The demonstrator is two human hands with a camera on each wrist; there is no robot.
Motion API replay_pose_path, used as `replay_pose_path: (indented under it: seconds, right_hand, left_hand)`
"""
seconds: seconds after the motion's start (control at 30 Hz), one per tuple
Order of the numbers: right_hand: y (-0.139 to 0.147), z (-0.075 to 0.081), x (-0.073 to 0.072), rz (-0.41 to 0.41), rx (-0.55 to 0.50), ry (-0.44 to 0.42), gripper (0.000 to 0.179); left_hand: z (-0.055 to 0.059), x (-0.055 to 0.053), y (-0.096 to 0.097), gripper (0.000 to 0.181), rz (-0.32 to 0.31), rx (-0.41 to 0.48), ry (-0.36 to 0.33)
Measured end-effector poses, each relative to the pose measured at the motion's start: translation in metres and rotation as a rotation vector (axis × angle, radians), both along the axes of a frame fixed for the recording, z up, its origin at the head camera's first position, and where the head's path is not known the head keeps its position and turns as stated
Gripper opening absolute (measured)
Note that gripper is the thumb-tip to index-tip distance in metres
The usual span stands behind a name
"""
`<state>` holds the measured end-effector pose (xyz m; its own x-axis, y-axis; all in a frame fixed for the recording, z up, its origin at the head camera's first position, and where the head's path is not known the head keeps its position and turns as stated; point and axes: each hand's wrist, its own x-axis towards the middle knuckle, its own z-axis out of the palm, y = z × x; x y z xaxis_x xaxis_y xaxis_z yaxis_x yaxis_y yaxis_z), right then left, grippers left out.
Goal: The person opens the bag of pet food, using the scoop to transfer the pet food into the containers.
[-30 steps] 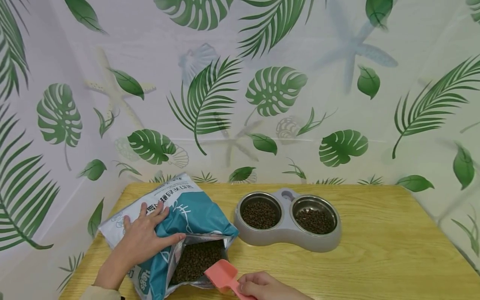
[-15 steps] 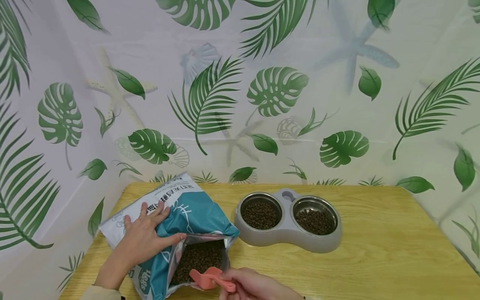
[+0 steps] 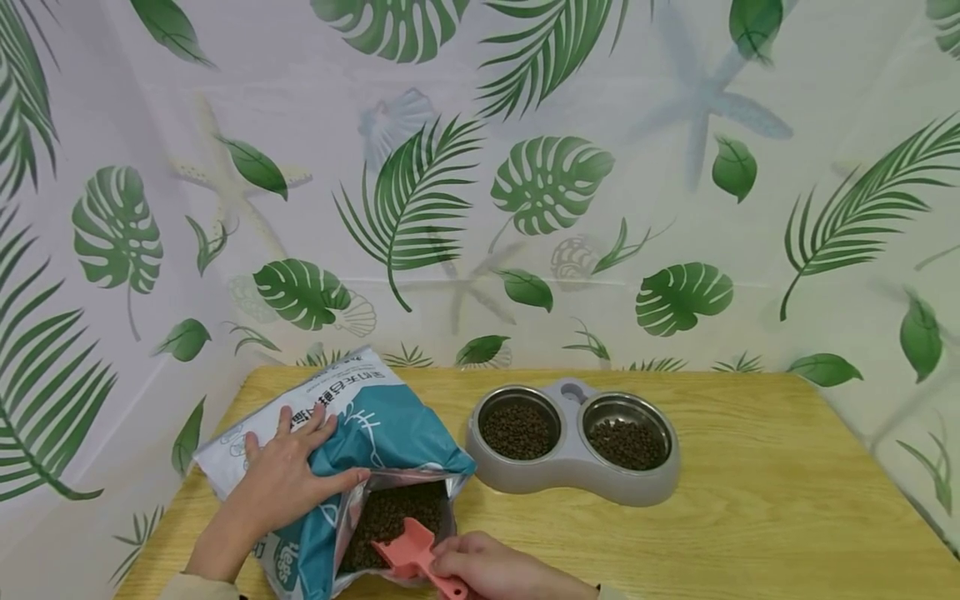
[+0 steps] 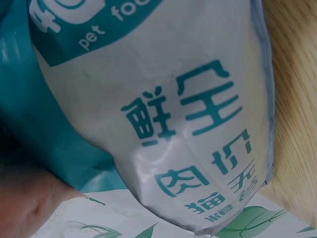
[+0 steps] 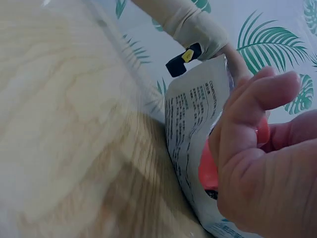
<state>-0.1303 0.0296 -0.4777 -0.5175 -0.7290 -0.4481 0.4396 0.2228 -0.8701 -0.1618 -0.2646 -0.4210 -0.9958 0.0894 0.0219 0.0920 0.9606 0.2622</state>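
Note:
A teal and white pet food bag (image 3: 405,417) lies on the table with its mouth toward me, showing brown kibble (image 3: 390,517) inside. My left hand (image 3: 281,479) rests on top of the bag, fingers spread. In the left wrist view only part of that hand (image 4: 25,203) shows beside the printed bag (image 4: 163,114). My right hand (image 3: 495,567) grips the handle of a pink scoop (image 3: 408,550), whose head is in the bag's mouth over the kibble. In the right wrist view the fingers curl round the scoop (image 5: 208,168), mostly hiding it.
A grey double pet bowl (image 3: 573,475) stands right of the bag; both steel bowls contain kibble, the left one (image 3: 521,423) and the right one (image 3: 628,442). The wooden table (image 3: 787,500) meets a leaf-patterned sheet (image 3: 585,317) at the back and sides.
My right hand has moved left and turned, taking the scoop from the edge of the bag's mouth into it. The left hand and the bag have stayed in place.

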Motion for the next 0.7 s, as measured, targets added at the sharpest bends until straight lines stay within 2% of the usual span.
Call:
replay_pose_path:
  seconds: [0.2,0.3,0.37,0.43,0.53,0.57,0.63,0.7]
  right_hand:
    - [-0.001,0.003,0.001,-0.021,0.005,0.056,0.028]
    - [-0.003,-0.006,-0.001,-0.039,0.026,0.117,0.025]
    - [-0.002,-0.020,-0.006,-0.030,0.030,0.156,0.024]
    - [0.002,-0.044,-0.013,-0.009,0.000,0.166,0.023]
    - [0.010,-0.081,-0.026,0.016,-0.041,0.136,0.023]
    - [0.012,-0.078,-0.025,0.006,-0.036,0.129,0.023]
    - [0.018,-0.088,-0.029,0.011,-0.053,0.112,0.025]
    - [0.022,-0.084,-0.028,-0.004,-0.054,0.103,0.027]
  left_hand:
    - [0.001,0.001,0.000,0.104,0.004,-0.004,-0.009]
    - [0.001,0.001,0.001,0.104,0.003,-0.006,-0.008]
    - [0.001,0.001,0.001,0.103,0.002,-0.008,-0.008]
    - [0.001,0.001,0.001,0.103,0.001,-0.009,-0.005]
    - [0.000,0.000,0.001,0.103,0.000,-0.010,0.002]
    - [0.000,0.000,0.001,0.103,0.000,-0.010,0.006]
    - [0.000,0.000,0.001,0.103,0.000,-0.012,0.011]
    - [0.000,0.001,0.001,0.103,0.001,-0.013,0.013]
